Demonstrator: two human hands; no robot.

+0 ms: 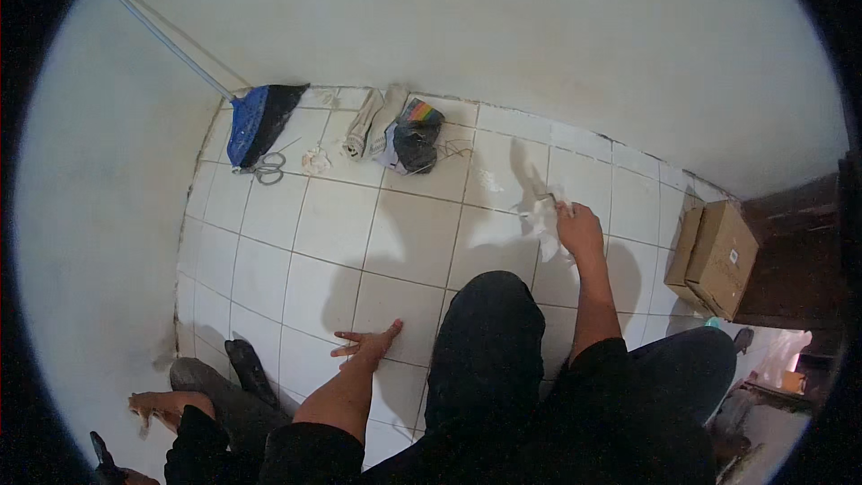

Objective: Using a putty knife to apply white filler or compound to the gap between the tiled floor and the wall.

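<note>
My left hand (pixel 370 343) leans over the white tiled floor (pixel 332 224), fingers spread, with nothing in it. Farther forward and to the right, my right hand (pixel 580 228) is closed on a white crumpled piece (pixel 546 220), thin like tissue or cloth. Its kind is not clear. The piece hangs over the tiles, and whether it touches them I cannot tell. Small white specks (pixel 488 181) lie on the floor left of it. My bent knee (pixel 489 323) is between my two arms.
By the far wall lie a blue broom (pixel 256 126), scissors (pixel 268 168), a rolled pale cloth (pixel 364 124) and a dark bundle (pixel 417 144). A cardboard box (pixel 723 256) stands at right. Another person's hand (pixel 166 409) and dark-shod foot (pixel 251 373) are at lower left.
</note>
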